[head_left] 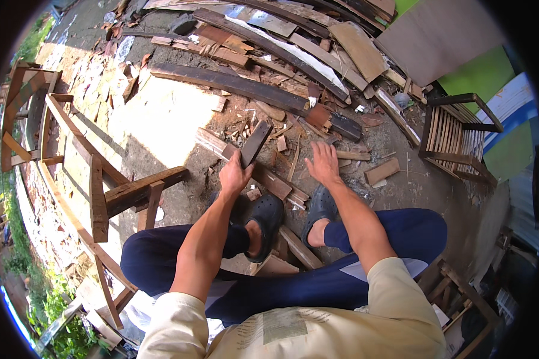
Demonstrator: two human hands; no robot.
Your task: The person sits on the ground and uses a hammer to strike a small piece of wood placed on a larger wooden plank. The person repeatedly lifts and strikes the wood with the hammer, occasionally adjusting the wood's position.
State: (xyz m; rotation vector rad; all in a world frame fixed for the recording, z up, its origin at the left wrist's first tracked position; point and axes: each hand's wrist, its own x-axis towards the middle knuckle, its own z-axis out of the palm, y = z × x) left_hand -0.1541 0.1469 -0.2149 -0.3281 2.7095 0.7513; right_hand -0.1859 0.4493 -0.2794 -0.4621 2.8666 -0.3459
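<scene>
My left hand (pixel 235 178) is wrapped round the lower end of a short dark wooden block (pixel 257 142), which slants up and to the right. Beneath that hand, a longer wooden plank (pixel 273 183) lies on the ground in front of my feet. To the right, my right hand (pixel 323 164) reaches out with its fingers apart and nothing in it. It is low over the ground, but whether it touches anything there I cannot tell. A small flat wood offcut (pixel 381 172) lies to its right, with thin wood scraps between.
A long dark beam (pixel 221 82) crosses the ground ahead, with piled planks (pixel 269 54) beyond it. A wooden frame (pixel 96 197) stands at the left. At the right is a slatted wooden piece (pixel 458 133) by leaning panels (pixel 443 42). My dark clogs (pixel 268 215) flank more scraps.
</scene>
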